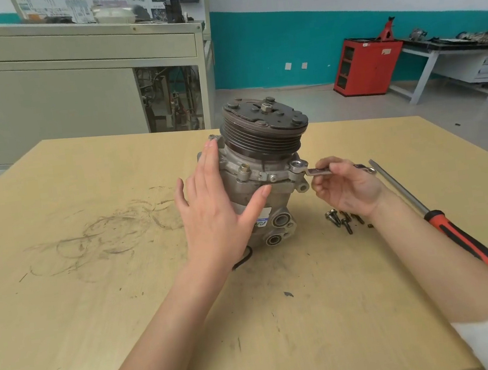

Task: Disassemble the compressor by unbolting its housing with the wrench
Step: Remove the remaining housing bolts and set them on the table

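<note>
At frame centre the compressor [264, 163] stands pulley-up on the tabletop [126, 291]; the left hand [215, 210], fingers spread, braces its side; the right hand [347, 187] pinches the wrench [319, 171] at the flange right of centre; best seat it squarely, then turn steadily.

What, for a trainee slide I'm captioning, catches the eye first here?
The grey compressor with its dark pulley stands mid-table, the left hand pressed flat against its side. To its right, the right hand holds a small wrench at the housing flange. Loose bolts lie on the table near that wrist, a red-and-black screwdriver further right.
</note>
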Demonstrator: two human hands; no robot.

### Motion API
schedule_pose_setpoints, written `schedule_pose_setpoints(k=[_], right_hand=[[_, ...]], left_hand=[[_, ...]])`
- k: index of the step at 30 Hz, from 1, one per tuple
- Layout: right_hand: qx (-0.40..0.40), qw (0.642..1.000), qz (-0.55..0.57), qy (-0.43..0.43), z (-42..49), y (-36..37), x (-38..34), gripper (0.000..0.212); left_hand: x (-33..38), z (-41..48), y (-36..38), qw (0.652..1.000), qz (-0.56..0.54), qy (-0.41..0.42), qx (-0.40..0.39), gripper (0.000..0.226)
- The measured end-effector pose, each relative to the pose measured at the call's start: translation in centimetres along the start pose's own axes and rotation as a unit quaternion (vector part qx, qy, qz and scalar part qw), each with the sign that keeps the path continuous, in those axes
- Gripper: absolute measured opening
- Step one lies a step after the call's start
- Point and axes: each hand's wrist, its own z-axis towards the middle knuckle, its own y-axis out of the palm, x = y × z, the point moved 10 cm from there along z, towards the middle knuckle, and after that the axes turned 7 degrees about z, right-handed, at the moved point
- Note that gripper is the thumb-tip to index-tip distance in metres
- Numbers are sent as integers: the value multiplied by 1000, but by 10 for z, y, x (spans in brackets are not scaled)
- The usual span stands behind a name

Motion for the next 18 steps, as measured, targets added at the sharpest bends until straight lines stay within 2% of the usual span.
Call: schedule_pose_setpoints(k=[4, 13, 16, 18], right_hand=[[-24, 999, 23, 25, 18, 2, 2, 30], [4, 998, 43, -35, -13, -6, -3, 36], [63, 991, 84, -80, -20, -4, -15, 35], [122, 983, 41, -133, -33, -6, -31, 23]], left_hand=[[0, 0, 0, 1000, -1, -2, 2, 91], [1, -1, 0, 1000, -6, -3, -1, 91], [2, -1, -1, 1000, -6, -2, 0, 92], [1, -1, 0, 1000, -4, -4, -2, 92]])
